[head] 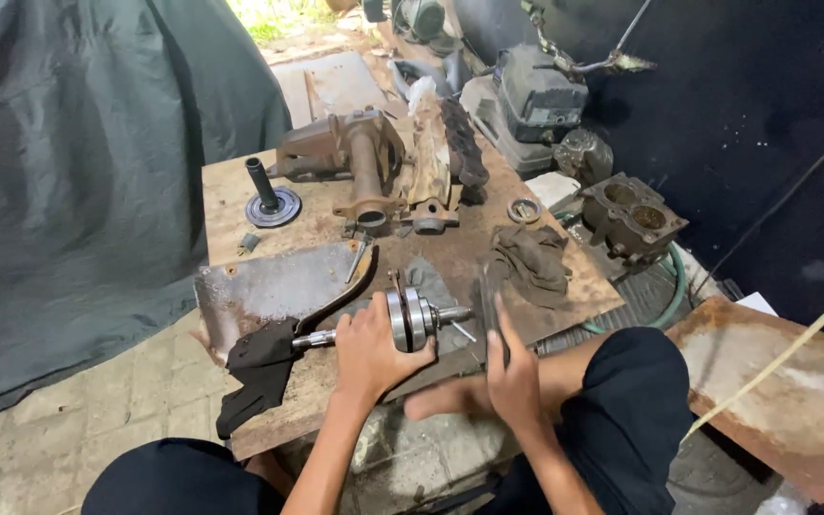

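Crankshaft (410, 319) lies sideways near the bench (240, 191) front edge, left hand (369, 353) clamped on it to stop rolling; right hand (512, 372) grips a dark flat tool (490, 300), rag (531, 257) within reach.

A rusty metal housing (350, 157) lies at the far side of the wooden board (231, 191), beside a black peg on a round disc (270, 198). A brown rag (532, 259) sits near a small metal ring (525, 210). A green hose (671, 291) curls beside a rusty sheet (784, 401).
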